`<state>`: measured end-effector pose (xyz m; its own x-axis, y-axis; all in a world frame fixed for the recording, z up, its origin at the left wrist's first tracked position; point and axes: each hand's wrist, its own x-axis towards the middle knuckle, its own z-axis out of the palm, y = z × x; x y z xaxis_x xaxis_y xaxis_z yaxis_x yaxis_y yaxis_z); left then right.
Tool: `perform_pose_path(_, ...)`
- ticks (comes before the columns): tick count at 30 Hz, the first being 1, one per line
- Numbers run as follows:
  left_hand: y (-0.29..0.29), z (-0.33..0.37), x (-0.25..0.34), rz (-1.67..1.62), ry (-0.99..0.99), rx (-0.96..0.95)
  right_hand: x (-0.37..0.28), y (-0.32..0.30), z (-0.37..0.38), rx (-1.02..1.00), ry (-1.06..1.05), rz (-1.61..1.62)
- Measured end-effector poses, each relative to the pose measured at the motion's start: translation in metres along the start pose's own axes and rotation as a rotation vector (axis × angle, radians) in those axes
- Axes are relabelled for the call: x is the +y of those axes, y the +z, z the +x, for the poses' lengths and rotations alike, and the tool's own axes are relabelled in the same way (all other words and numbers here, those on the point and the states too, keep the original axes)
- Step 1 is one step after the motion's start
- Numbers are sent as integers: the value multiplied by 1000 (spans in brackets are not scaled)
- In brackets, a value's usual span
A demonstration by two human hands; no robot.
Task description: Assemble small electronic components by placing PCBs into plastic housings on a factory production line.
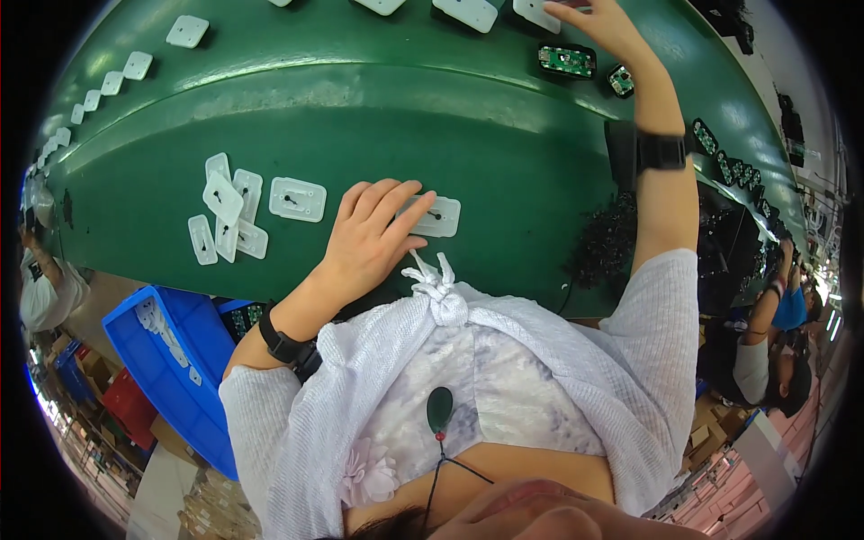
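My left hand (373, 232) lies on the bench with its fingers spread. Its index finger and thumb reach over the left end of a white plastic cover (444, 217), which has a small black piece inside. My right hand (605, 25) stretches to the far side, partly cut off by the upper edge. One extended finger touches or nearly touches another white cover (533, 13). Below that cover, a black housing with a green circuit board (567, 60) lies beside a second circuit board (621, 81). Left of my left hand lies a single white cover (298, 199).
A loose pile of white covers (222, 198) lies on the green bench (504, 135). More covers (187, 31) line its far side. Small black parts (605, 238) are heaped near my right arm. A blue bin (171, 360) stands at the left. Other people sit at both sides.
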<state>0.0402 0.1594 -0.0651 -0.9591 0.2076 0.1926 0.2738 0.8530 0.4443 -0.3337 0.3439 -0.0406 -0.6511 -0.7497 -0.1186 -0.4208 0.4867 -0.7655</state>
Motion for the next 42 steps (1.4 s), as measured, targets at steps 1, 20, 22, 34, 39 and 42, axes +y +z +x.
perform_pose_path(1, 1, 0, -1, -5, 0, 17, -12, -1, -14, 147, 60, -147)
perform_pose_path(20, 38, 62, 12, -16, -21, 253, -59, 74, -152, 355, 25, 25)
perform_pose_path(22, 37, 64, 14, 3, -11, 243, -55, 76, -162, 379, 396, 135)
perform_pose_path(34, 40, 72, 12, -60, 22, 249, -58, 78, -188, 244, -72, -566)
perform_pose_path(39, 34, 58, 4, -433, -83, 286, -82, 89, -179, 219, -270, -367)
perform_pose_path(42, 28, 49, 3, -528, -122, 282, -90, 101, -173, 126, -325, -367)
